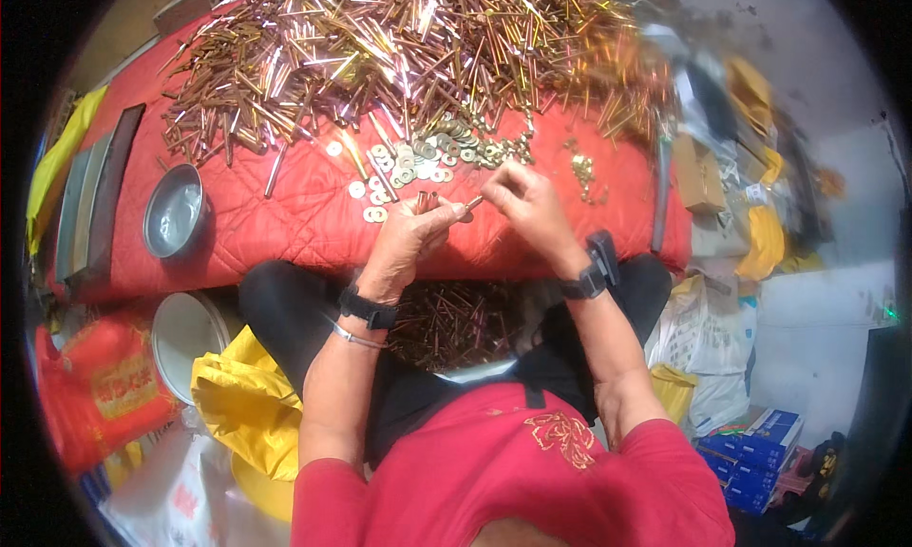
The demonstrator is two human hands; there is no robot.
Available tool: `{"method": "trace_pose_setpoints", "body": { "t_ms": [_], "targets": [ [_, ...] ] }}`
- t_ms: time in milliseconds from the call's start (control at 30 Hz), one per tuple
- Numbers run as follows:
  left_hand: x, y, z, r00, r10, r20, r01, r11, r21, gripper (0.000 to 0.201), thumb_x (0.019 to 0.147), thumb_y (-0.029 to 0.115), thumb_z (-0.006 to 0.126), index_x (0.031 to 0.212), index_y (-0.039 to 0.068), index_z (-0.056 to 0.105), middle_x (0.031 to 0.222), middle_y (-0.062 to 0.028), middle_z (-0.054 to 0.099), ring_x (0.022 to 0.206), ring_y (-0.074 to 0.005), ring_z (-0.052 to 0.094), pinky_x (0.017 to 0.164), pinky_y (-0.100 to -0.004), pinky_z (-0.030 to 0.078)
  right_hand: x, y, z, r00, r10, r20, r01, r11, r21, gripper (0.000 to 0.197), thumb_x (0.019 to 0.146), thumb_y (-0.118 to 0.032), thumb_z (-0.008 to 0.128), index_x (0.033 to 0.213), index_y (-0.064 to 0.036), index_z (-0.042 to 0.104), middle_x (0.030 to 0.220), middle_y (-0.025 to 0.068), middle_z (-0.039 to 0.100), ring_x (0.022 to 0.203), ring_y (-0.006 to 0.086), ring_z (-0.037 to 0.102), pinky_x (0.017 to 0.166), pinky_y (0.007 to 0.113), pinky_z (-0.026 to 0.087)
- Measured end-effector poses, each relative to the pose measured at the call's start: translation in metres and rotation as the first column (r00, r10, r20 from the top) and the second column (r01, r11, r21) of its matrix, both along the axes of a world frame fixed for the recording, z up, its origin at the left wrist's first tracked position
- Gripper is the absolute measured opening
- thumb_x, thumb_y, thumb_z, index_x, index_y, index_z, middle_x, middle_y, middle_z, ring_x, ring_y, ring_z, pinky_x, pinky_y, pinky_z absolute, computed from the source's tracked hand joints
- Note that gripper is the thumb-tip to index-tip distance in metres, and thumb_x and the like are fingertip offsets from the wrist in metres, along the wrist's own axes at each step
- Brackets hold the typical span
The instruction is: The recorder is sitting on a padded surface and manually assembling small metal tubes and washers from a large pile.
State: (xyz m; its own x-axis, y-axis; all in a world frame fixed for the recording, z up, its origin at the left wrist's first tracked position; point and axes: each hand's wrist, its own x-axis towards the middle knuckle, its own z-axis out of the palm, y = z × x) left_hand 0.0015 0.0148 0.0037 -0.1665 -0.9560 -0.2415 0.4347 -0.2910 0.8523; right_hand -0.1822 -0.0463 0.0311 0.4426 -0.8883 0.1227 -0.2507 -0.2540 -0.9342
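Observation:
Over the near edge of the red quilted cloth, my left hand is closed around a few coppery bolts. One bolt points out of it toward my right hand. My right fingers are pinched together at that bolt's end; whatever small part they hold is hidden. Just beyond my hands lie loose flat washers and a cluster of small nuts. A few small brass-coloured pieces lie to the right. The large heap of long, shiny bolts covers the far side.
A metal bowl sits on the red cloth at left. More bolts lie below, between my legs. A white bucket and yellow bag are at lower left. Blue boxes are stacked at lower right, a cardboard box above.

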Motion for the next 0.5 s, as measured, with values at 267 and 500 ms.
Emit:
{"method": "trace_pose_setpoints", "body": {
  "t_ms": [267,500],
  "targets": [
    [0.002,0.002,0.002,0.998,-0.036,0.047,0.036,0.999,0.000,0.019,0.084,0.024,0.067,0.083,0.006,0.068,0.056,0.0092,0.042,0.047,-0.0017,0.032,0.045,-0.0193,0.021,-0.003,0.000,0.003,0.996,-0.005,-0.090,0.004,1.000,-0.008,0.030,0.090,-0.032,0.064,0.085,-0.0028,0.059,0.076,0.0004,0.057,0.069,0.0084,0.047,0.061,0.029,0.041],
    [-0.002,0.000,0.001,1.000,-0.020,0.009,0.020,1.000,0.002,0.018,0.085,0.023,0.066,0.084,0.005,0.068,0.055,0.0091,0.041,0.046,-0.0018,0.030,0.043,-0.0199,0.020,-0.002,0.001,-0.012,1.000,-0.014,0.014,0.014,1.000,-0.018,0.036,0.093,-0.037,0.058,0.086,-0.0022,0.058,0.077,0.0021,0.058,0.073,0.0074,0.050,0.063,0.026,0.043]
  ]
}}
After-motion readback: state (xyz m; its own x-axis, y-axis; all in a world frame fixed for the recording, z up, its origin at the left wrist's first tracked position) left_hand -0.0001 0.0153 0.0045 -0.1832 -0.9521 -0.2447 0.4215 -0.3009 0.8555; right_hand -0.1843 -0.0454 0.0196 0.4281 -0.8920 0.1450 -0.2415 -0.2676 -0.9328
